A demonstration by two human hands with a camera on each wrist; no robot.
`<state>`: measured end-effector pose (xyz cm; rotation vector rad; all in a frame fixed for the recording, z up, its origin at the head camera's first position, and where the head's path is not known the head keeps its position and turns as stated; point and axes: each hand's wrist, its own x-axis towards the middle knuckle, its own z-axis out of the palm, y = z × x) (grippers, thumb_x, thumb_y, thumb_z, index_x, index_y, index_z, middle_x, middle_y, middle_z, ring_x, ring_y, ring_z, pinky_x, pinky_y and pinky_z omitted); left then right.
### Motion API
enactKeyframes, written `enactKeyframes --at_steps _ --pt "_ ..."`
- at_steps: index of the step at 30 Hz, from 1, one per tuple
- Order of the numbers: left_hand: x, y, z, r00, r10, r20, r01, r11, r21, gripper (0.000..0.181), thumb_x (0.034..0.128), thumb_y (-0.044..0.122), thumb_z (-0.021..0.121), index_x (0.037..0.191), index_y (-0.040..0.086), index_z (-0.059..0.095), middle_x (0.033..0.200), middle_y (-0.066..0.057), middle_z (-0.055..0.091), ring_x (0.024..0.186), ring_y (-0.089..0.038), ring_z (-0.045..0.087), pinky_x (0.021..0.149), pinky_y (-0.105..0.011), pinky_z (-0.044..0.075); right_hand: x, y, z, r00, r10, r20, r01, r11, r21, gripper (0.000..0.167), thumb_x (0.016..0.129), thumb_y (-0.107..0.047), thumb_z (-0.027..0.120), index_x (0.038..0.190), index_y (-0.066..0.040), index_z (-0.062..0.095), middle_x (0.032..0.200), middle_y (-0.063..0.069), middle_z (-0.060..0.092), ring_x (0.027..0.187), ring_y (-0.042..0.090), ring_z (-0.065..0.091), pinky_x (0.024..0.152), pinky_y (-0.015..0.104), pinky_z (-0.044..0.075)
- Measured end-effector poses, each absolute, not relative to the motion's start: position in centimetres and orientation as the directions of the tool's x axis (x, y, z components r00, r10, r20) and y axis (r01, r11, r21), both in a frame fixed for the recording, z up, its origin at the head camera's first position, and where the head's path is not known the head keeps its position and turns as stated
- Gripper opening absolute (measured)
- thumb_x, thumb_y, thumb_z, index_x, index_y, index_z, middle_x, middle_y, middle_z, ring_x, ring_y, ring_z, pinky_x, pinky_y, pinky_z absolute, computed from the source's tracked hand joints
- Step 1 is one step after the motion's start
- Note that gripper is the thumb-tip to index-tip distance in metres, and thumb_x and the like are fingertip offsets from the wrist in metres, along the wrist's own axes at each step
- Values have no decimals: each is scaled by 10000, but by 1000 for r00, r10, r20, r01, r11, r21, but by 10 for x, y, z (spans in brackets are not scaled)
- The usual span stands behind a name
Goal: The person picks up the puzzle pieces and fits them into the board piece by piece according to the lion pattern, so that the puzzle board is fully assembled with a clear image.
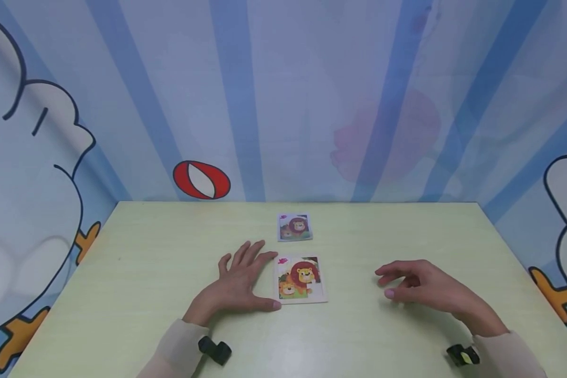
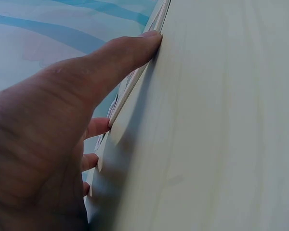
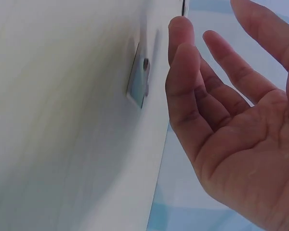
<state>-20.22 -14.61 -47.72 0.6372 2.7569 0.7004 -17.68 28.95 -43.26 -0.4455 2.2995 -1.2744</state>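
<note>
A lion jigsaw puzzle [image 1: 298, 279] lies flat on the table in the head view, with a pale patch in the lower right of its picture. My left hand [image 1: 238, 287] is at its left side, fingers spread. The left thumb touches the lower left corner and the index fingertip meets the upper left one. In the left wrist view, the left thumb [image 2: 120, 53] rests against the board's thin edge. To the right, apart from the puzzle, my right hand [image 1: 430, 289] hovers over the table with loosely bent fingers. The right palm [image 3: 250, 149] shows nothing held.
Behind the puzzle lies a smaller card [image 1: 295, 227] with the same lion picture. The pale wooden table [image 1: 170, 226] ends at a blue striped cloth [image 1: 283, 105] with cartoon drawings. A dark wrist device [image 1: 214, 350] is on the left sleeve, another [image 1: 463, 355] on the right.
</note>
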Motion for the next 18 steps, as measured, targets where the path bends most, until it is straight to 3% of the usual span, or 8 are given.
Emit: enactKeyframes --at_steps 8,18 --pt "-203 -147 -478 -878 461 -125 350 800 488 1058 780 672 839 1658 307 376 1824 -72 145 1690 -414 55 1240 -792 81 -173 306 -435 -856 -443 -268 -13 537 -844 510 1010 -224 757 1457 -17 621 1331 221 726 947 163 756 808 281 608" --pt "-204 -147 -478 -879 460 -128 352 806 477 1052 781 668 842 1656 316 377 1826 -70 141 1692 -407 53 1246 -786 82 -166 323 -443 -878 -378 -292 32 563 -826 498 1003 -158 750 1446 25 612 1337 249 712 852 158 724 703 310 586"
